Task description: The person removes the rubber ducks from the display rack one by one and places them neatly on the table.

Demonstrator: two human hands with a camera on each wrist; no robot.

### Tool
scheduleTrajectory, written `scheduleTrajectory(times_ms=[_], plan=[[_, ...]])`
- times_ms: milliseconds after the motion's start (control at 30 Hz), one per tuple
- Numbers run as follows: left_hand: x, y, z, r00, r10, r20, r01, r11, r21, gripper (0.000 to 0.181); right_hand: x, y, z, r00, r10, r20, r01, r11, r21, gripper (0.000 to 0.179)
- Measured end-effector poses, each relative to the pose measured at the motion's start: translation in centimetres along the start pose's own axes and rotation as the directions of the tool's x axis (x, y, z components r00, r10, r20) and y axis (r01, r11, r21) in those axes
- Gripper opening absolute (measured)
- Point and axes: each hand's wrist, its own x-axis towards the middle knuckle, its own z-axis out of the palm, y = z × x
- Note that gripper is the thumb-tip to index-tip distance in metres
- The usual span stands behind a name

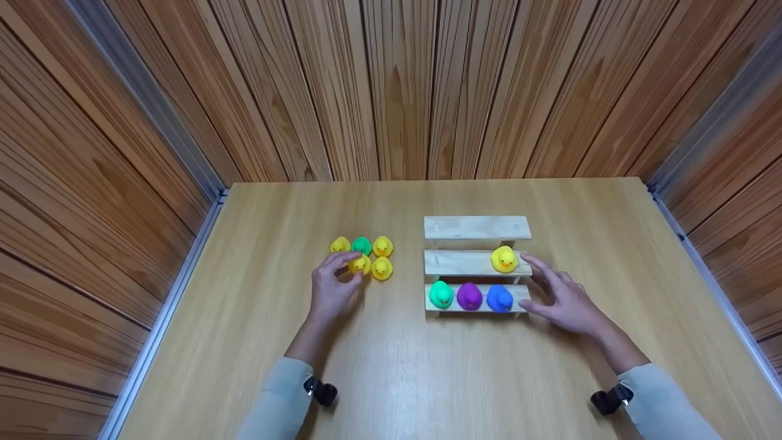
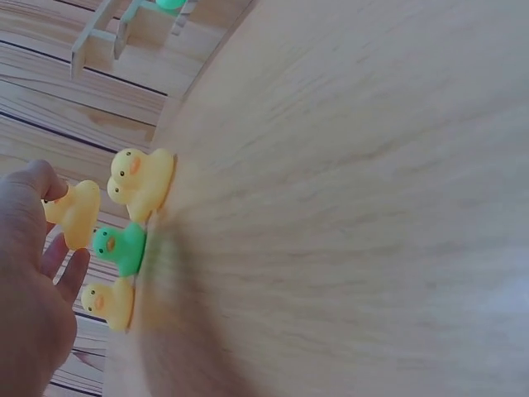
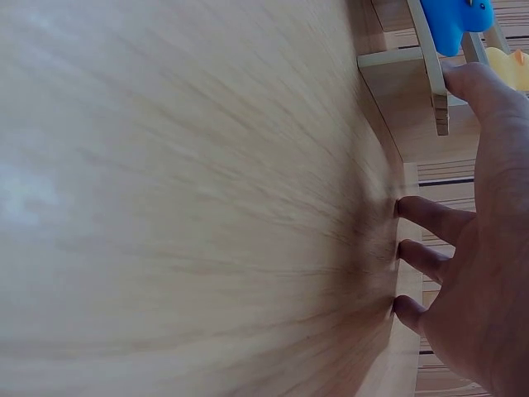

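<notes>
In the head view, the scene is evenly and moderately lit. A pale, diffuse sheen is spread over the near part of the tabletop (image 1: 427,379), and soft-edged shadows are cast beside the left hand (image 1: 333,290) and the right hand (image 1: 568,305). Plank grain on the back wall (image 1: 397,91) is well resolved, whereas the features of the ducks (image 1: 382,269) are softly rendered. Both wrist views are dimmer and greyer: the wood grain is smeared, and whitish glare is seen at the right edge of the left-wrist view and the left edge of the right-wrist view. A broad, blurred shadow is shown in each.
</notes>
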Motion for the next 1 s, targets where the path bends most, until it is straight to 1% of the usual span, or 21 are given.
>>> scheduleTrajectory(times_ms=[200,600,700,833,1000], plan=[[-0.1,-0.5,0.0,0.999,-0.042,-0.003,0.042,0.998,0.041,0.033,0.1,-0.1,0.0,1.000,0.008,0.009,-0.008,1.000,-0.003,0.096],[-0.1,-0.9,0.4,0.993,-0.114,0.006,0.113,0.989,0.091,0.035,0.1,-0.2,-0.1,1.000,0.018,0.017,-0.018,1.000,-0.004,0.097],[-0.1,-1.0,0.5,0.993,-0.120,0.016,0.118,0.987,0.107,0.036,0.0,-0.2,-0.1,1.000,0.017,0.014,-0.017,1.000,-0.008,0.096],[0.0,-1.3,0.6,0.993,-0.114,0.017,0.111,0.985,0.129,0.036,0.0,-0.1,0.0,1.000,0.001,0.004,-0.001,1.000,0.001,0.095],[0.1,-1.3,0.6,0.992,-0.125,0.018,0.121,0.983,0.135,0.037,-0.1,0.0,0.0,1.000,-0.010,-0.001,0.010,1.000,0.008,0.095]])
